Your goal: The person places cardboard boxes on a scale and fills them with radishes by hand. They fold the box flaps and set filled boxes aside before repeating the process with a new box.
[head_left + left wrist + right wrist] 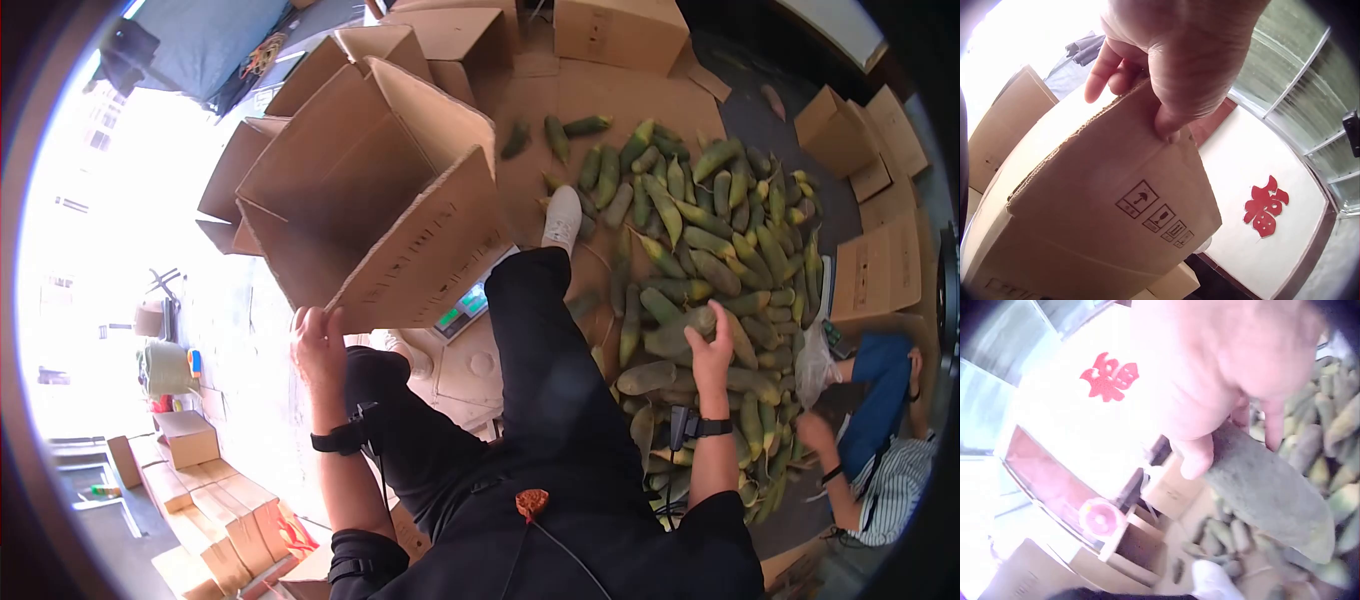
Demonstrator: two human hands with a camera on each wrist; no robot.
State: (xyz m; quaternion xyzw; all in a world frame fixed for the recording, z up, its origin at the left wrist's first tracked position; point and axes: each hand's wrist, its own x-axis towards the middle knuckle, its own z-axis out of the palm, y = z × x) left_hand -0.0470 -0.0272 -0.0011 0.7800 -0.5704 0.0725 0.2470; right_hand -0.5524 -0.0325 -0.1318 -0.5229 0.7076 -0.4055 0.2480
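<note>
With thumb and fingers my left hand (318, 358) pinches the top edge of a large open cardboard box (420, 250). Printed handling marks show on the side of this box (1116, 181) in the left wrist view. The box tilts toward me, its inside bare, and a scale with a lit display (462, 312) shows partly from behind it. My right hand (711, 358) grips one end of a thick green radish (668, 342), held above a large pile of radishes (735, 240). In the right wrist view the radish (1272, 494) points away from the fingers.
More open boxes (440, 40) stand behind the large one. At the lower left lie stacked flat cartons (215, 500). Another person (890, 450) sits at the right beside the pile. My shoe (562, 215) rests on the cardboard floor sheet (560, 100) near the radishes.
</note>
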